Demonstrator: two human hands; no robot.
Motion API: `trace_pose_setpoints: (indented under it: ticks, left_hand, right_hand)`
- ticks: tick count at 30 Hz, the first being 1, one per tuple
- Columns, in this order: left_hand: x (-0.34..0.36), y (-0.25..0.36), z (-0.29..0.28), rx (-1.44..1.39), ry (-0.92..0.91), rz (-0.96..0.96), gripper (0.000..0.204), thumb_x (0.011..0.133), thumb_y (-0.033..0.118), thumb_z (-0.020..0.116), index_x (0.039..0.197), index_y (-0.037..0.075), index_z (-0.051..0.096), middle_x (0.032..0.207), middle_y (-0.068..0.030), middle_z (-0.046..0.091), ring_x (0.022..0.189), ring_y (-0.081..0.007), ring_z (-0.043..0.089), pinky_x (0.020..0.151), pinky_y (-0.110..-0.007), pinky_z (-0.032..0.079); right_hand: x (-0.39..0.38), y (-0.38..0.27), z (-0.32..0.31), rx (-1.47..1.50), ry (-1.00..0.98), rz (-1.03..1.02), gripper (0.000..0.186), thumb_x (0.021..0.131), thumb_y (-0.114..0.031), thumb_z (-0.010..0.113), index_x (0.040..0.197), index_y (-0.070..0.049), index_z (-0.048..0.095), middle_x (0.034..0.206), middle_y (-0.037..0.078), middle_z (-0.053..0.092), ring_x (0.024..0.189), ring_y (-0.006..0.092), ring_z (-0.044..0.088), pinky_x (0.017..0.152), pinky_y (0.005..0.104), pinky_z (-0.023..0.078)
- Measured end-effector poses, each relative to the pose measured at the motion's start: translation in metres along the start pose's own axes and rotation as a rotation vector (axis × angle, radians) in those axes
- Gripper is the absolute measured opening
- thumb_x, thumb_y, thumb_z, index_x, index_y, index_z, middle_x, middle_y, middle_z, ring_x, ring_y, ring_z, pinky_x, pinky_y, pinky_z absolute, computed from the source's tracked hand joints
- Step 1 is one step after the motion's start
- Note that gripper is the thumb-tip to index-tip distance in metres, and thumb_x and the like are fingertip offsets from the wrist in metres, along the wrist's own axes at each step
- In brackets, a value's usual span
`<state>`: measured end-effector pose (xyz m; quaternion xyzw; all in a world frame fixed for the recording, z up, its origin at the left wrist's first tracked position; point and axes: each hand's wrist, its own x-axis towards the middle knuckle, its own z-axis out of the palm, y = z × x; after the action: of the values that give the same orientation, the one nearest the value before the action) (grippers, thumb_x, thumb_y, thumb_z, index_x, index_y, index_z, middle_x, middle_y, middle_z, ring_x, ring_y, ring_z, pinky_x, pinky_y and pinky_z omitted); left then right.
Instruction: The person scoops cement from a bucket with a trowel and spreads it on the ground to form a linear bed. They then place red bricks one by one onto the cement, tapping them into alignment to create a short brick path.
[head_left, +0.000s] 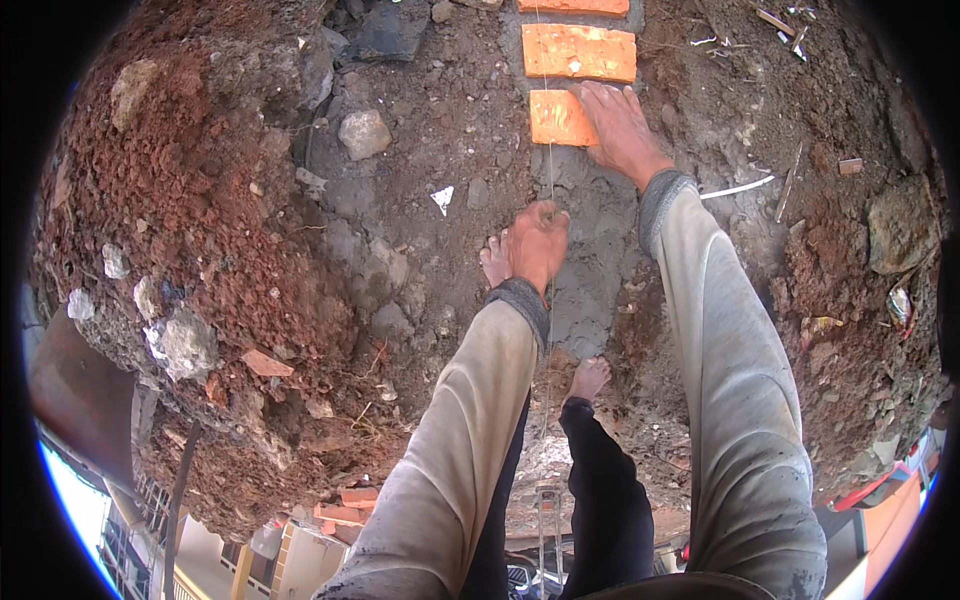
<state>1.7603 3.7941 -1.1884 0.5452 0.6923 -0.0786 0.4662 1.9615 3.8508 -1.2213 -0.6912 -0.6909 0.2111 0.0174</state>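
My right hand (622, 130) grips the right end of an orange brick (556, 118), its fingers over the top and far side. The brick lies crosswise on a strip of wet grey mortar (595, 270), nearest to me in a row. Beyond it lie another orange brick (580, 52) and part of a third (575, 6). A thin string (551, 170) runs lengthwise over the bricks and down past my left hand (537, 243). That hand is closed above the mortar's left edge; whatever its curled fingers hold is hidden.
My bare feet stand at the mortar strip, one foot (590, 378) nearer than the other. Left rises a bank of loose reddish soil (230, 200) with stones, including a pale rock (364, 134). A larger rock (902, 225) sits far right. Brick pieces (345, 507) lie lower left.
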Motion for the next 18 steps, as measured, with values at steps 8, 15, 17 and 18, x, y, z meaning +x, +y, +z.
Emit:
trace_pose_setpoints:
  ticks: [8,15,17,18]
  left_hand:
    - [0.061,0.009,-0.032,-0.138,0.196,0.304,0.044,0.085,0.025,0.064,0.121,0.001,0.062,0.097,-0.0182,0.071,0.090,-0.0311,0.068,0.081,-0.038,0.052]
    - [0.095,0.048,-0.031,-0.194,0.129,0.347,0.032,0.084,0.018,0.066,0.114,0.007,0.069,0.090,-0.0167,0.072,0.084,-0.0295,0.070,0.078,-0.038,0.053]
    - [0.098,0.048,-0.032,-0.228,0.076,0.322,0.034,0.083,0.018,0.067,0.115,0.008,0.069,0.090,-0.0162,0.072,0.084,-0.0278,0.070,0.078,-0.038,0.053]
    - [0.112,0.027,-0.032,-0.257,0.107,0.326,0.035,0.083,0.019,0.069,0.116,0.009,0.069,0.088,-0.0144,0.073,0.081,-0.0245,0.070,0.077,-0.036,0.053]
  right_hand:
    - [-0.019,-0.009,-0.005,-0.052,0.074,0.087,0.079,0.073,-0.004,0.071,0.144,-0.015,0.037,0.141,0.012,0.043,0.135,0.0336,0.038,0.111,0.0484,0.034]
    - [-0.024,0.002,-0.001,0.003,0.062,0.141,0.067,0.080,0.003,0.060,0.141,-0.018,0.043,0.139,0.017,0.044,0.131,0.0397,0.041,0.102,0.0442,0.047]
    - [-0.025,0.004,0.000,-0.001,0.067,0.146,0.066,0.081,0.005,0.058,0.141,-0.017,0.044,0.139,0.018,0.044,0.131,0.0405,0.041,0.101,0.0451,0.048]
    - [-0.018,-0.005,0.004,0.006,0.079,0.123,0.065,0.081,0.005,0.057,0.141,-0.017,0.043,0.139,0.018,0.044,0.130,0.0405,0.042,0.101,0.0454,0.048]
